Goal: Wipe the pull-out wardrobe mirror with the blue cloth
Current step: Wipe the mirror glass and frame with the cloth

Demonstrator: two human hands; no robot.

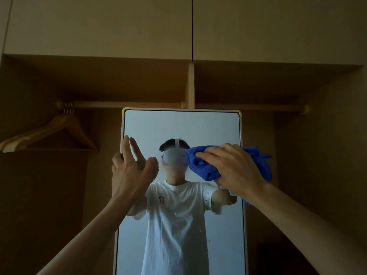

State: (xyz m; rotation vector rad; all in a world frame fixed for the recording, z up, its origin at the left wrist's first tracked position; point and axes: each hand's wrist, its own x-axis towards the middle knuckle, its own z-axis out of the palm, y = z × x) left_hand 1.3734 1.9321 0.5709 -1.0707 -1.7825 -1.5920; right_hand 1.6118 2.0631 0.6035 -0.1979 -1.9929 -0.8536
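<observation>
The tall pull-out mirror (181, 128) with a thin pale frame stands straight ahead in the open wardrobe. It reflects a person in a white T-shirt. Drips and streaks show on the lower glass. My right hand (236, 167) presses the bunched blue cloth (204, 165) against the glass near the mirror's right edge, at mid height. My left hand (129, 169) grips the mirror's left frame edge, thumb behind it and fingers spread over the front.
A wooden hanging rail (123, 104) runs behind the mirror's top. Several wooden hangers (59, 130) hang at the left. A vertical divider (191, 86) splits the wardrobe above the mirror. Closed upper cabinet doors (99, 26) fill the top.
</observation>
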